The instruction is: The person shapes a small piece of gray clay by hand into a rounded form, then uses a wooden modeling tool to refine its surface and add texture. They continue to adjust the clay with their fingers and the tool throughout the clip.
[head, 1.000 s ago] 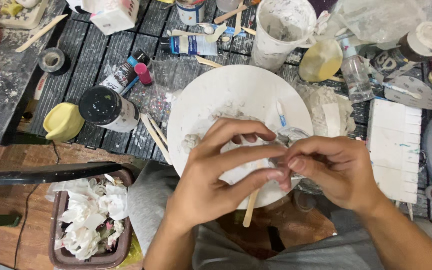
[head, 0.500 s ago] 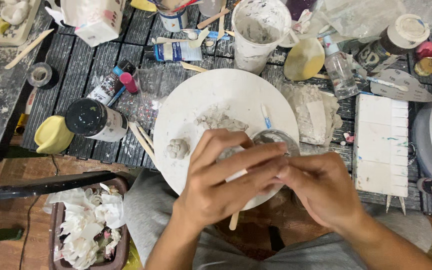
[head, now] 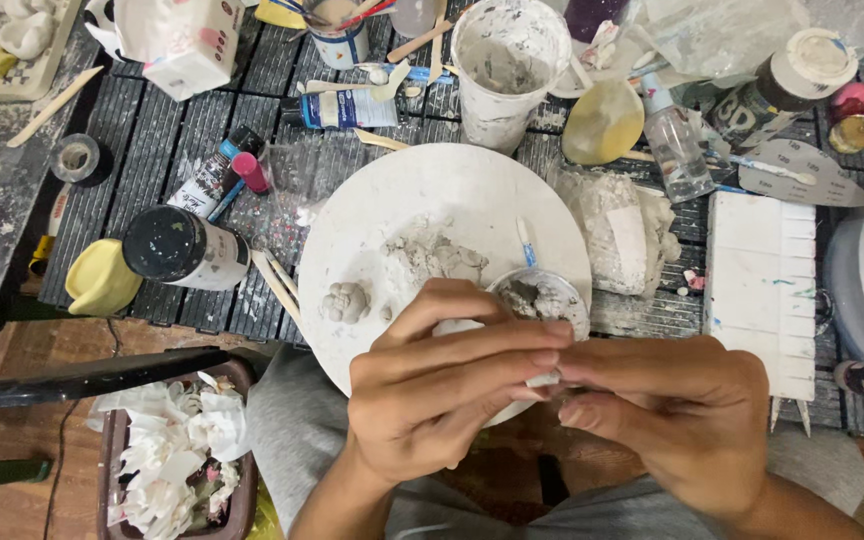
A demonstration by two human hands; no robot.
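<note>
**Hands pinched together over round white board**

Both hands meet at lower centre of head view, above the near edge of the round white board (head: 452, 200), which lies on a dark slatted table (head: 142, 150).

L hand (head: 442, 390): fingers extended toward the R, stacked flat, tips touching R fingertips. A small white piece (head: 542, 379) shows between the tips of both hands; kind cannot be told, mostly hidden. L hand closed narrow around it.

R hand (head: 672, 420): fingers curled in, thumb and forefinger pressed to the same white piece. Narrow pinch, not spread.

On the board:
- grey clay smear (head: 432, 255) near centre;
- small grey clay lump (head: 346, 301), L of hands, apart from them;
- small round dish (head: 542, 297) w/ grey clay inside, just behind L fingers; a white stick w/ blue band (head: 525, 243) rests against its far rim.

Around the board:
- white plastic cup (head: 509, 70), smeared grey, at far edge;
- black-capped jar (head: 182, 250) on its side, L of board, beside a yellow cup (head: 100, 280);
- paint tubes (head: 217, 175) farther L;
- wooden sticks (head: 277, 285) touching L rim of board;
- white slab (head: 762, 290) R of board;
- clear small bottle (head: 674, 145) far R;
- brown tray w/ crumpled white tissue (head: 177, 460) at lower L, below table edge.

Person's grey garment (head: 302, 420) visible under both forearms.
</note>
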